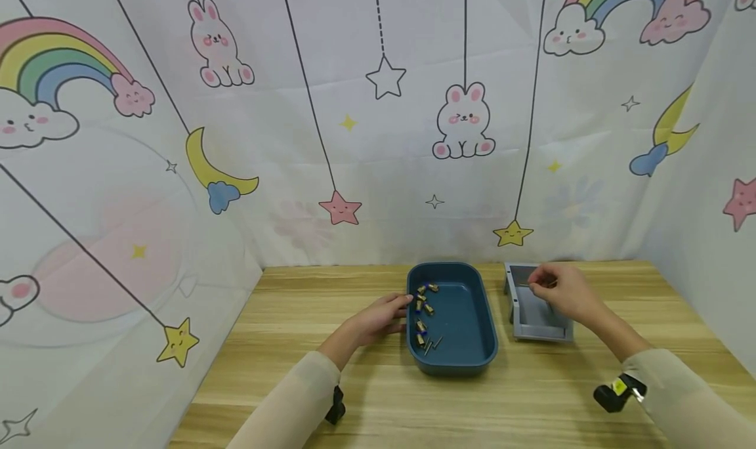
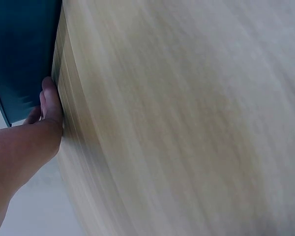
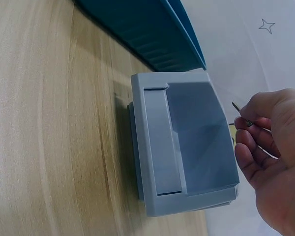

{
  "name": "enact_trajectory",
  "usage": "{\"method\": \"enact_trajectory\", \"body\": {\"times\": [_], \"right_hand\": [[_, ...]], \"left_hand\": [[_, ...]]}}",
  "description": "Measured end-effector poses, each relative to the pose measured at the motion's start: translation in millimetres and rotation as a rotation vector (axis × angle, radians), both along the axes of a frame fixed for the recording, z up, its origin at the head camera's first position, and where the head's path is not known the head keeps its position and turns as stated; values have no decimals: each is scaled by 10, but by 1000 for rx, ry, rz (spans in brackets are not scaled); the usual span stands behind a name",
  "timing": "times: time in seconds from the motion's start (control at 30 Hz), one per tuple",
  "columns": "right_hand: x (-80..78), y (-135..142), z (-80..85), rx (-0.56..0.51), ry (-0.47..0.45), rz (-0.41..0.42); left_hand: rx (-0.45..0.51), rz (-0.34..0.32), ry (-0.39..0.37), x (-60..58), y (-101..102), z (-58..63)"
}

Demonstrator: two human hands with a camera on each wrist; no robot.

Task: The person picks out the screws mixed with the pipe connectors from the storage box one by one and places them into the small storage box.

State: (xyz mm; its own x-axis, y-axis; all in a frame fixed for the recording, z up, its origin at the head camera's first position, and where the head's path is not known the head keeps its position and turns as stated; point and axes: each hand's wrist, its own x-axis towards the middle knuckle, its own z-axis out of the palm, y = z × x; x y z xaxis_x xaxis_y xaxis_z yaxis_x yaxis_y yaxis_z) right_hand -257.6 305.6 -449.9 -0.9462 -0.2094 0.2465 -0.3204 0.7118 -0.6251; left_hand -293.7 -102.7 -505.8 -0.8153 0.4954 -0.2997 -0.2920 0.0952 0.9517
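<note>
A dark blue oblong bin (image 1: 457,331) stands on the table, with several small brass fittings with blue rings (image 1: 420,326) along its left side. Thin metal screws (image 1: 433,346) lie near its front left corner. My left hand (image 1: 378,318) rests against the bin's left wall, fingertips at the rim. In the left wrist view, the fingers (image 2: 50,98) of this hand lie low along the wall. My right hand (image 1: 567,295) pinches a small screw (image 3: 236,106) between thumb and fingers, over the back part of a grey plastic tray (image 1: 543,333).
The grey tray stands just right of the bin, with a narrow strip of wooden table (image 1: 502,396) between them. A white printed curtain (image 1: 384,239) closes off the back and sides. Black wrist cameras (image 1: 614,396) hang beneath the forearms.
</note>
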Motion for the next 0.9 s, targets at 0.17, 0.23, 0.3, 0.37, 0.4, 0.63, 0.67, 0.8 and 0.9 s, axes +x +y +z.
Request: {"method": "enact_trajectory", "body": {"times": [0.17,0.23,0.3,0.37,0.4,0.63,0.67,0.8,0.9], "right_hand": [[-5,-12,3,6,-10,-2],[-3,-14,1,8,-12,-2],[0,-13,-4,9,-13,-4],[1,-11,-10,9,-14,-5],[1,-10,-13,10,-15,-6],[-4,-7,-27,12,-14,-8],[-7,-8,-27,11,-14,-8],[-16,-18,-20,16,-12,-5],[-14,-21,-15,16,-10,1]], "left_hand": [[-5,0,-3,2,-1,3],[-4,-2,-5,5,1,4],[-4,-6,-3,9,3,4],[-4,-6,-2,13,7,9],[-6,-4,0,15,9,11],[-5,0,2,9,10,5],[-4,1,2,8,9,2],[-1,1,4,8,2,1],[-1,0,5,6,2,5]]}}
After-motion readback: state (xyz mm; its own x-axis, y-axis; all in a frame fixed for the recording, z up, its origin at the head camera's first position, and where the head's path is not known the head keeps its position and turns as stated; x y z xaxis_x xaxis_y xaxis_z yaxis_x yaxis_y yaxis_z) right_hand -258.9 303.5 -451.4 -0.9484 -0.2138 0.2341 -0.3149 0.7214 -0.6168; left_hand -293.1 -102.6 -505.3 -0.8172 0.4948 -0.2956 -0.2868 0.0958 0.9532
